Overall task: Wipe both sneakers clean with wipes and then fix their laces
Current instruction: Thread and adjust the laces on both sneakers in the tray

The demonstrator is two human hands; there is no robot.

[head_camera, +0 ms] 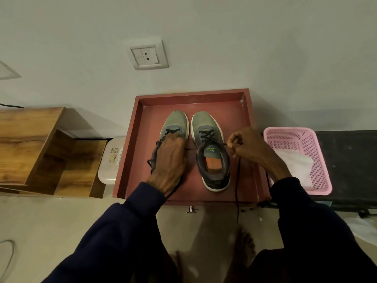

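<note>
Home rm: wall socket (pixel 148 54), wood shelf (pixel 40 144).

A single wide-angle camera, worn on the person's head, looks forward and steeply down toward a pale wall (pixel 265 48). A red tray (pixel 191 94) fills frame centre at close range, within arm's reach, with the left sneaker (pixel 177 121) and right sneaker (pixel 206 121) side by side, toes toward 12 o'clock. Both arms enter from 6 o'clock: the left hand (pixel 169 158) lies over the left sneaker, the right hand (pixel 246 148) pinches a black lace (pixel 238 180). A wall socket (pixel 148 55) sits toward 12 o'clock, a pink basket (pixel 318 144) at 3 o'clock, a wooden shelf unit (pixel 30 139) at 9 o'clock. Bare feet (pixel 244 246) on the floor (pixel 51 221) at 6 o'clock lie almost directly beneath the lens.
</note>
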